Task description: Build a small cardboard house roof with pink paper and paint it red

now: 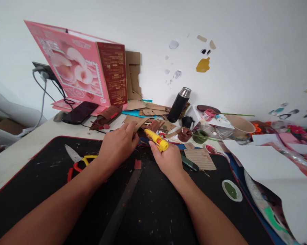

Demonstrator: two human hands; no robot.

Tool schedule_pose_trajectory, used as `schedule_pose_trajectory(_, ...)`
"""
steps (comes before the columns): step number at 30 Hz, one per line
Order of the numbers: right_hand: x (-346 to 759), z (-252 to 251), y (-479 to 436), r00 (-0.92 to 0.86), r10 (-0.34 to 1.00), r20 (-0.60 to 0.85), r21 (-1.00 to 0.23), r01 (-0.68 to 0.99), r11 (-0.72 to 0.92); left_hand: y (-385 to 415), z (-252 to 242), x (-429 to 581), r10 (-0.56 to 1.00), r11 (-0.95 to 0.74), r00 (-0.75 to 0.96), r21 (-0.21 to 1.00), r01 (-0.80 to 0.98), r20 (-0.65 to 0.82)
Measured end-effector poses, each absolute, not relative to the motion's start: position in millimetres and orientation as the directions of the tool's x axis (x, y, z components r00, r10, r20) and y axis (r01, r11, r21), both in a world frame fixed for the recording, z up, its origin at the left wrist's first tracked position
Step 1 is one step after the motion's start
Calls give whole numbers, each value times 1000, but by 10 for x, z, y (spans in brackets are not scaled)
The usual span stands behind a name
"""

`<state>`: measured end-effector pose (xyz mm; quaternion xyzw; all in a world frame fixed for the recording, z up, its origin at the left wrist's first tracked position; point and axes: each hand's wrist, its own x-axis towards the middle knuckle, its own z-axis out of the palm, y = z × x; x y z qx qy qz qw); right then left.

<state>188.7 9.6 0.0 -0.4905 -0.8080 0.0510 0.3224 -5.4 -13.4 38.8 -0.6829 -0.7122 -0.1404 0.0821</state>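
My left hand (119, 143) is closed on a strip of brown cardboard (141, 124), pinched between thumb and fingers at the far side of the black mat. Just right of it, my right hand (168, 160) wraps around a yellow glue gun (157, 139), its rounded back end towards me and its front pointing at the cardboard. The fingers beneath the gun are mostly hidden. Scissors (78, 162) with red and yellow handles lie partly behind my left forearm. A small dark red scrap (138, 164) rests on the mat between my wrists.
A pink box (79, 68) stands at the back left, a phone (80, 112) before it. Behind my hands are cardboard scraps (155, 109) and a black thermos (179, 105). Corrugated cardboard (200, 159) and a lid of green paint (232, 190) lie right; white paper (268, 170) covers the far right.
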Motion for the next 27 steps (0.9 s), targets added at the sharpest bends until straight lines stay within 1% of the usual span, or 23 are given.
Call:
schedule_pose_trajectory(5, 1885, -5, 102, -305, 819, 487, -388, 764, 515, -130, 393, -59, 950, 35, -64, 99, 994, 305)
schedule_pose_trajectory(9, 1883, -8, 93, -317, 832, 456, -408, 756, 512, -117, 403, -70, 949, 58, -91, 117, 991, 300)
schedule_pose_trajectory(11, 1879, -5, 76, -339, 835, 434, -424, 741, 521, -93, 405, -113, 945, 82, -123, 146, 986, 303)
schedule_pose_trajectory(13, 1873, 4, 55, -361, 832, 422, -441, 720, 536, -53, 405, -200, 937, 114, -173, 201, 973, 302)
schedule_pose_trajectory(17, 1877, 43, 21, -387, 812, 438, -489, 655, 576, 63, 394, -478, 900, 178, -314, 404, 897, 303)
schedule_pose_trajectory(20, 1889, 68, 13, -394, 805, 445, -479, 655, 585, 159, 374, -689, 847, 174, -427, 592, 787, 318)
schedule_pose_trajectory(22, 1887, 77, 10, -413, 808, 421, -444, 682, 580, 218, 353, -789, 814, 137, -503, 746, 651, 290)
schedule_pose_trajectory(24, 1872, 82, 6, -444, 817, 368, -394, 721, 570, 269, 329, -850, 786, 87, -573, 876, 474, 232)
schedule_pose_trajectory(25, 1860, 83, 4, -459, 823, 334, -366, 742, 562, 289, 318, -868, 779, 60, -594, 918, 392, 202)
schedule_pose_trajectory(27, 1833, 84, 0, -482, 836, 262, -313, 777, 546, 318, 299, -890, 774, 14, -611, 962, 274, 162)
